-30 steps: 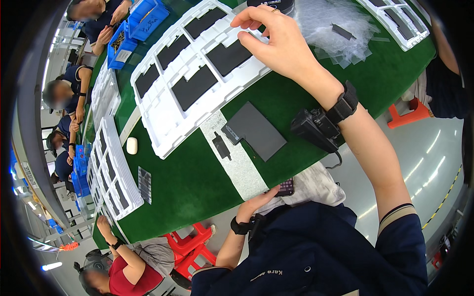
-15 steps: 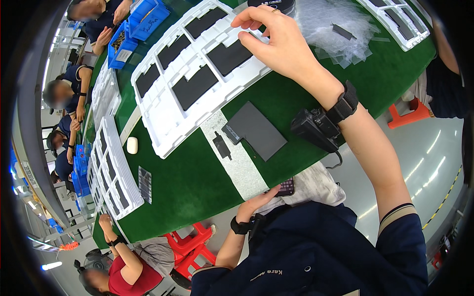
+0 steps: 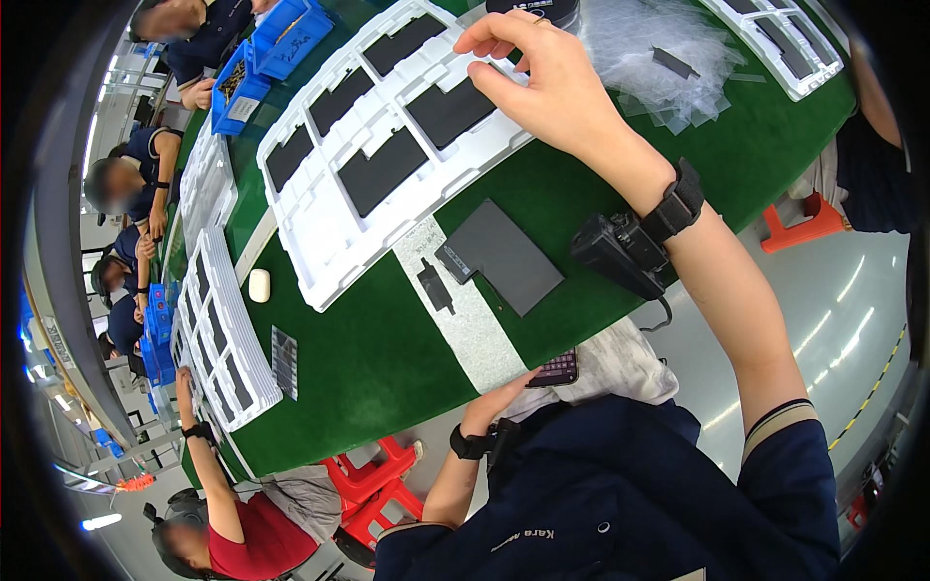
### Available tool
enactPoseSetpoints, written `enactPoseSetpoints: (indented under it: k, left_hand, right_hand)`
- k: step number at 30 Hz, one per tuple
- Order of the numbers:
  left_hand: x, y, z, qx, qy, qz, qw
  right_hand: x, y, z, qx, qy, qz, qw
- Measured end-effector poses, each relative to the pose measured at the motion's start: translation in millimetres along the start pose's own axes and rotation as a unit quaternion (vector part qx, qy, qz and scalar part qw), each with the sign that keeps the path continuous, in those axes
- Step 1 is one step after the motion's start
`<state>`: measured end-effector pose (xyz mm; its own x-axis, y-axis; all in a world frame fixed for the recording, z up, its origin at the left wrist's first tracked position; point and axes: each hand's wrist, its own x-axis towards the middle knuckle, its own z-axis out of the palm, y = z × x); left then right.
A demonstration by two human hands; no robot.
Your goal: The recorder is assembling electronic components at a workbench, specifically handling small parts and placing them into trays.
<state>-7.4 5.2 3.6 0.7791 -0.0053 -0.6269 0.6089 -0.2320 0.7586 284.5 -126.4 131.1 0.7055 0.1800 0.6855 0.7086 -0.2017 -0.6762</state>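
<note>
Your right hand (image 3: 547, 82): open, fingertips resting on white tray (image 3: 329, 208) on green tabletop (image 3: 387, 358) | your left hand (image 3: 509, 387): gripping phone (image 3: 556, 369) below tabletop edge | dark panel (image 3: 509, 255) lies near tray

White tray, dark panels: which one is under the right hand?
The panel at the tray's near right edge; right hand hovers over it, others sit farther left.

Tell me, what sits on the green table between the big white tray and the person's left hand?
In the head view, a dark flat panel and a small dark part lie between white tray and left hand.
</note>
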Motion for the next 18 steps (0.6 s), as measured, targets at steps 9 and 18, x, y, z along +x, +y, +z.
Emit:
enactPoseSetpoints:
  k: [9, 18]
  left_hand:
    - [8, -32, -8, 0.273, 0.038, 0.049, 0.96]
    - [1, -4, -3, 0.024, -0.011, -0.046, 0.999]
  right_hand:
    - [-1, 1, 3, 0.019, 0.011, 0.0, 1.0]
    - [-2, 2, 2, 0.028, 0.019, 0.002, 0.999]
